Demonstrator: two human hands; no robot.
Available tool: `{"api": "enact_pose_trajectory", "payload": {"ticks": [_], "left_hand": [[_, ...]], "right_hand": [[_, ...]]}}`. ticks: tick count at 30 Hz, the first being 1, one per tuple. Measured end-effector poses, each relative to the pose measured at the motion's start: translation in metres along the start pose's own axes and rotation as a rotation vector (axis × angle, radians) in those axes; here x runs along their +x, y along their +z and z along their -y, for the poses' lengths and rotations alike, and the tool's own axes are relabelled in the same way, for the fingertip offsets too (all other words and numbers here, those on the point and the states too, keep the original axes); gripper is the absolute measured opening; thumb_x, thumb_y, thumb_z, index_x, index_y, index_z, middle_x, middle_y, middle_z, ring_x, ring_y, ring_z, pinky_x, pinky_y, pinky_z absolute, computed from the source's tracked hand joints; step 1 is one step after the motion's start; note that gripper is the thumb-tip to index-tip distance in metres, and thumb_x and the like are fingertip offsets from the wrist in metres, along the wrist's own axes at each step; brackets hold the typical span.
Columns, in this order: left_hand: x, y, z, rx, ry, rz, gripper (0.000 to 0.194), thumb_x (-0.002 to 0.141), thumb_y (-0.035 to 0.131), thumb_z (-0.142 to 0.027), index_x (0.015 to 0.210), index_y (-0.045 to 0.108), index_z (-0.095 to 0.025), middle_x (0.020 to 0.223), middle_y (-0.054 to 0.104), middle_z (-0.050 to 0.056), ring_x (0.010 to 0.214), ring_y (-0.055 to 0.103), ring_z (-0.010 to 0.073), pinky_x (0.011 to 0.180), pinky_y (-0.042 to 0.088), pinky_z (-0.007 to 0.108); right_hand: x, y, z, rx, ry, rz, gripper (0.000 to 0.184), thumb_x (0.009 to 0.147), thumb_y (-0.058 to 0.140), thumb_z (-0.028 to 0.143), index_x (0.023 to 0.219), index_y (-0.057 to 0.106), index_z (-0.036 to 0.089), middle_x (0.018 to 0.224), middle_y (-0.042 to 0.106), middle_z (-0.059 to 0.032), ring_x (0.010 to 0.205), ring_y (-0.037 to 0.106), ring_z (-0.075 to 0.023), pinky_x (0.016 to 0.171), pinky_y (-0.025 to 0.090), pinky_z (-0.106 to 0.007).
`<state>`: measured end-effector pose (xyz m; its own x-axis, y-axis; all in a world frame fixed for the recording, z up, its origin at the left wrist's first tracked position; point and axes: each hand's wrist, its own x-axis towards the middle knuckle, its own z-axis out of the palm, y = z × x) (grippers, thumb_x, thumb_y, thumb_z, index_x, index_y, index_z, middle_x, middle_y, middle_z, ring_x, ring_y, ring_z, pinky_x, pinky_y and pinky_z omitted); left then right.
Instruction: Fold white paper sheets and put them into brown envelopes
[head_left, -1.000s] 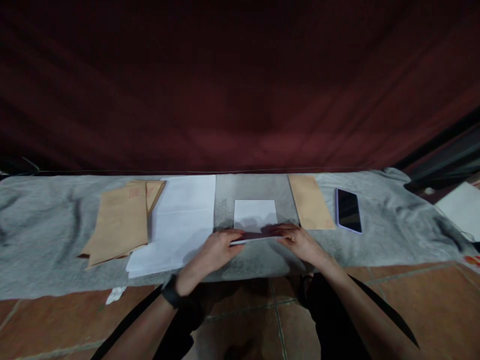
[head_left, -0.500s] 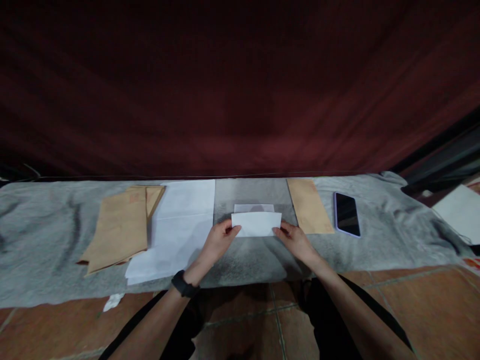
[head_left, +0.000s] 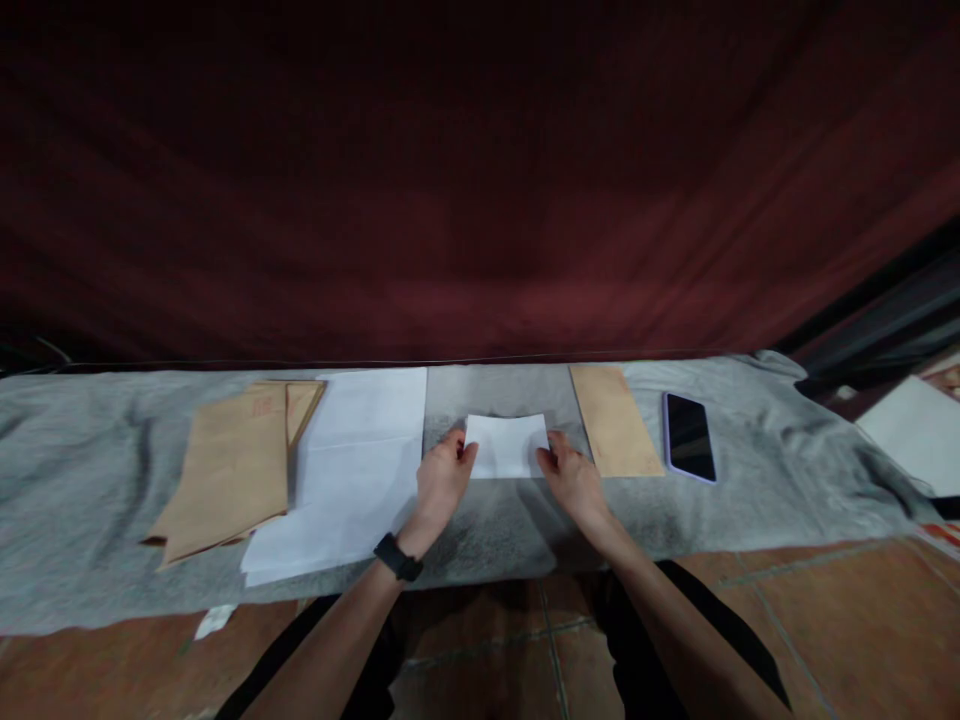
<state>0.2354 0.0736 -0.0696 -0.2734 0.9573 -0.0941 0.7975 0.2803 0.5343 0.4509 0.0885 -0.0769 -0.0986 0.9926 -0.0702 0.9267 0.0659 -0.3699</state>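
Between my hands is a folded sheet of white paper (head_left: 507, 448), its far edge bowed slightly. My left hand (head_left: 444, 480) pinches its left edge with thumb and fingers. At the right edge, my right hand (head_left: 571, 480) grips it the same way, thumb on top. The paper is at or just over the grey cloth; I cannot tell whether it touches. Left of it lie large white paper sheets (head_left: 360, 450), and beyond those a stack of brown paper envelopes (head_left: 232, 465). A single brown envelope (head_left: 619, 425) lies close to my right hand.
A phone in a light purple case (head_left: 688, 437) rests on the grey cloth (head_left: 787, 480) at the right. Behind the cloth hangs a dark red curtain (head_left: 480, 200). A white scrap (head_left: 215, 621) lies on the tiled floor (head_left: 825, 620). A white board-like object (head_left: 915, 435) stands at far right.
The paper's raised near flap has gone over onto the far part, so one white panel shows. Both hands moved slightly with it, still gripping its sides.
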Motion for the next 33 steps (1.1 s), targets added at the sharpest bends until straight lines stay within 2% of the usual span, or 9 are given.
{"api": "enact_pose_trajectory", "payload": {"ticks": [7,10,13,16,19,22,25,29,33], "left_hand": [[-0.006,0.001,-0.009,0.241,0.039,-0.051,0.034,0.101,0.047,-0.034,0.131,0.055,-0.022,0.093,0.076,0.005,0.081,0.073,0.0231,0.069,0.050,0.030],[-0.007,0.001,-0.010,0.302,0.066,-0.055,0.041,0.102,0.044,-0.034,0.140,0.048,-0.021,0.091,0.077,0.007,0.082,0.075,0.0256,0.070,0.052,0.032],[-0.007,0.002,-0.011,0.328,0.089,-0.055,0.040,0.102,0.044,-0.034,0.139,0.050,-0.021,0.094,0.077,0.009,0.086,0.075,0.0265,0.072,0.053,0.033],[-0.006,0.003,-0.012,0.333,0.113,-0.046,0.035,0.103,0.043,-0.032,0.134,0.056,-0.022,0.099,0.077,0.010,0.090,0.075,0.0257,0.075,0.053,0.033],[-0.007,0.003,-0.013,0.354,0.129,-0.034,0.035,0.104,0.041,-0.032,0.132,0.058,-0.022,0.099,0.077,0.011,0.091,0.075,0.0252,0.075,0.053,0.033],[-0.007,0.003,-0.013,0.386,0.154,-0.028,0.036,0.104,0.038,-0.031,0.132,0.058,-0.021,0.102,0.076,0.010,0.089,0.074,0.0248,0.076,0.053,0.034],[-0.008,0.002,-0.013,0.436,0.222,-0.066,0.036,0.103,0.037,-0.026,0.130,0.059,-0.016,0.108,0.074,0.012,0.094,0.072,0.0268,0.082,0.054,0.038],[-0.010,0.011,-0.017,0.463,0.385,-0.166,0.038,0.102,0.037,-0.021,0.132,0.059,-0.013,0.127,0.066,0.018,0.118,0.063,0.0317,0.100,0.048,0.047],[-0.013,0.035,-0.025,0.313,0.610,-0.114,0.049,0.105,0.035,-0.032,0.149,0.043,-0.013,0.154,0.048,0.014,0.145,0.041,0.0261,0.119,0.034,0.045]], "right_hand": [[-0.003,0.006,0.007,-0.136,-0.018,-0.080,0.040,0.102,0.046,0.033,0.138,0.050,0.016,0.099,0.077,-0.0109,0.086,0.074,-0.0262,0.076,0.050,-0.033],[-0.004,0.008,0.007,-0.166,-0.046,-0.141,0.040,0.102,0.047,0.031,0.138,0.051,0.015,0.106,0.075,-0.0143,0.094,0.072,-0.0275,0.085,0.049,-0.037],[-0.002,0.008,0.008,-0.175,-0.136,-0.217,0.041,0.100,0.047,0.027,0.138,0.054,0.012,0.119,0.070,-0.0183,0.109,0.066,-0.0310,0.096,0.046,-0.044],[0.000,0.014,0.013,-0.106,-0.312,-0.264,0.044,0.102,0.043,0.027,0.142,0.052,0.013,0.139,0.060,-0.0172,0.125,0.057,-0.0306,0.105,0.042,-0.047],[0.000,0.025,0.021,-0.054,-0.454,-0.251,0.048,0.105,0.037,0.033,0.149,0.046,0.014,0.155,0.047,-0.0137,0.142,0.043,-0.0264,0.115,0.036,-0.044],[-0.003,0.038,0.026,-0.084,-0.475,-0.216,0.051,0.106,0.036,0.036,0.152,0.043,0.015,0.159,0.041,-0.0119,0.148,0.035,-0.0250,0.120,0.030,-0.045],[-0.005,0.045,0.026,-0.122,-0.449,-0.217,0.052,0.107,0.035,0.037,0.154,0.040,0.017,0.160,0.039,-0.0110,0.149,0.034,-0.0255,0.121,0.028,-0.046],[-0.005,0.049,0.023,-0.169,-0.450,-0.230,0.052,0.107,0.034,0.033,0.155,0.038,0.017,0.161,0.038,-0.0102,0.149,0.034,-0.0255,0.121,0.028,-0.046],[-0.004,0.053,0.021,-0.229,-0.470,-0.204,0.053,0.101,0.039,0.019,0.153,0.041,0.009,0.159,0.039,-0.0130,0.150,0.033,-0.0257,0.123,0.025,-0.045]]}}
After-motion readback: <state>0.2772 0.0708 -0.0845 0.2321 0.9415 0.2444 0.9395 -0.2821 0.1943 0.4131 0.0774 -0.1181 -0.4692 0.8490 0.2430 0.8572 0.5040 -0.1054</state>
